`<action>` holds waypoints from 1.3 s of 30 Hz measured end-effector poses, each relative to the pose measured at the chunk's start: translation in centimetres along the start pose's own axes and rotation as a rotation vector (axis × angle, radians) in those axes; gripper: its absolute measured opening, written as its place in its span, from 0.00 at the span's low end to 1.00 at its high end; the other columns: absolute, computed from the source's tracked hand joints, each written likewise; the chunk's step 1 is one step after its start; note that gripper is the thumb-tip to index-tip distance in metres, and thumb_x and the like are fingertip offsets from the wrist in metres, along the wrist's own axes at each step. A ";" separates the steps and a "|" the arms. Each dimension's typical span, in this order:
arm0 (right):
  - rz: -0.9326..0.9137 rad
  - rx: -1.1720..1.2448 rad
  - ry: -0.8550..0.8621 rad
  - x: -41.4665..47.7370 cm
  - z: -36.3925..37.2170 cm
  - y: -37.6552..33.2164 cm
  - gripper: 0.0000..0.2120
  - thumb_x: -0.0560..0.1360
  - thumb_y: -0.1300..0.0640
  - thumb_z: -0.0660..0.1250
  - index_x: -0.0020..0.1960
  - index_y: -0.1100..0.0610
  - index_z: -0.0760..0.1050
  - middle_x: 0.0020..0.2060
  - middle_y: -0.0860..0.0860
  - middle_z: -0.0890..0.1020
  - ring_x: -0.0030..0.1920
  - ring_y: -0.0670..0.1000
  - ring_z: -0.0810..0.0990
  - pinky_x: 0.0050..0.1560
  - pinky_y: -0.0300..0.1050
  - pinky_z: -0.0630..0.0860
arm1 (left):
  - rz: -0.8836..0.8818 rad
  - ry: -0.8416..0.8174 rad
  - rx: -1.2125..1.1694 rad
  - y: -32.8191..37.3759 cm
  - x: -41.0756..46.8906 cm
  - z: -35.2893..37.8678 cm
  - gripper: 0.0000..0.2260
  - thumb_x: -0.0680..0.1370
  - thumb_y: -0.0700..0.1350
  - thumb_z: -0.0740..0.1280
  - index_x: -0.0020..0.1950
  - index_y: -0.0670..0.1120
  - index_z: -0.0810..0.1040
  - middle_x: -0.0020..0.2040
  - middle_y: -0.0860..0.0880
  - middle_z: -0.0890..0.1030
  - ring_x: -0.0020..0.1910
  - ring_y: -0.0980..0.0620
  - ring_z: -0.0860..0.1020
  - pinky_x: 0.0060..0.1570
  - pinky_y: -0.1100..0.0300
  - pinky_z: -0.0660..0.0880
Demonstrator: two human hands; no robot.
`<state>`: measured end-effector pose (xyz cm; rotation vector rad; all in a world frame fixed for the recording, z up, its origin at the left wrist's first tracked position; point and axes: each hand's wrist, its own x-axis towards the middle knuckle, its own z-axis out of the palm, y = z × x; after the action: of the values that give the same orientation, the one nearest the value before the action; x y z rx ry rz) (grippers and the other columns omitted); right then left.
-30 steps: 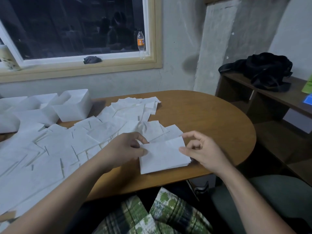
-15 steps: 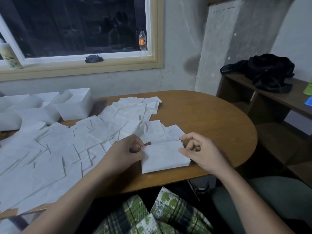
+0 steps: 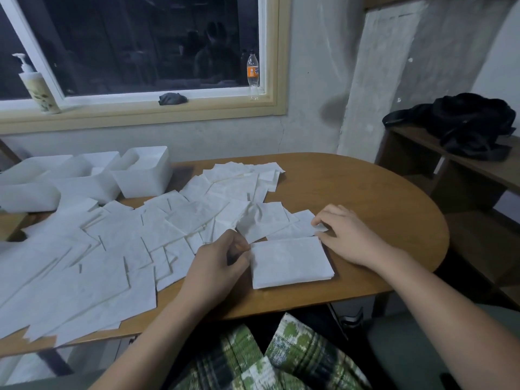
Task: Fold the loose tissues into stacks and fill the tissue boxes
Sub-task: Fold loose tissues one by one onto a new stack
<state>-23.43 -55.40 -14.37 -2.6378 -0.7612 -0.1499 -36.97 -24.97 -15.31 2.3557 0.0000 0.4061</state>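
Stack of folded tissues (image 3: 291,261) is laid at the desk's (image 3: 365,192) near edge, long axis left-right, between the hands. Left hand (image 3: 218,266) is curled at its left end, grip not discernible; right hand (image 3: 347,235), relaxed, touches a loose tissue (image 3: 298,228) just behind.

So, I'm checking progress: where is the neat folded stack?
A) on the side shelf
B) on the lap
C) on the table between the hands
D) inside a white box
C: the folded stack lies on the table, left hand and right hand flanking it.
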 end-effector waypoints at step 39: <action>-0.159 0.282 -0.051 -1.2 -10.5 -11.1 0.12 0.79 0.59 0.71 0.56 0.42 0.80 0.47 0.41 0.81 0.42 0.47 0.79 0.44 0.39 0.75 | -0.088 0.045 -0.516 3.7 0.1 -2.4 0.06 0.82 0.50 0.73 0.51 0.49 0.86 0.46 0.47 0.87 0.48 0.44 0.85 0.53 0.40 0.81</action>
<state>-30.25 -51.55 -1.19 -2.3235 -0.9362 -0.0164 -38.01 -26.09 -11.19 1.8317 0.0178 0.3647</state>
